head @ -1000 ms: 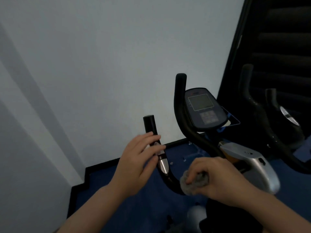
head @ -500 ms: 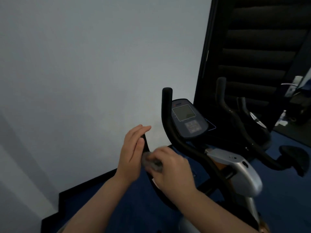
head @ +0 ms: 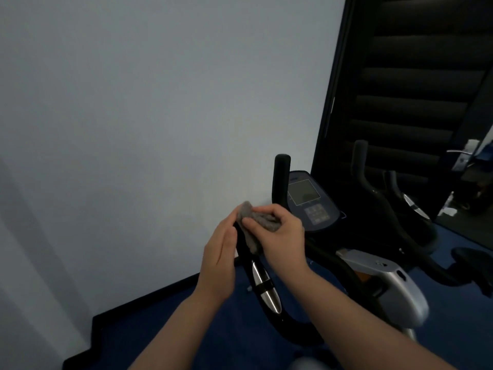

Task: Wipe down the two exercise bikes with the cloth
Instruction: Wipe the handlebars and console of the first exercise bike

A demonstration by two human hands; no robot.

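Gripping grey cloth [head: 256, 218] round handlebar [head: 262, 287], right hand [head: 280, 233]; left hand [head: 220, 260] flat-fingered alongside.

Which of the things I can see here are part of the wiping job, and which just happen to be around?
Part of the job:
- grey cloth, gripped by the right hand
- near bike's left handlebar, under the cloth, with the left hand flat against it
- second bike behind

Just around:
- console, not being wiped now
- white wall
- blue floor
- door handle
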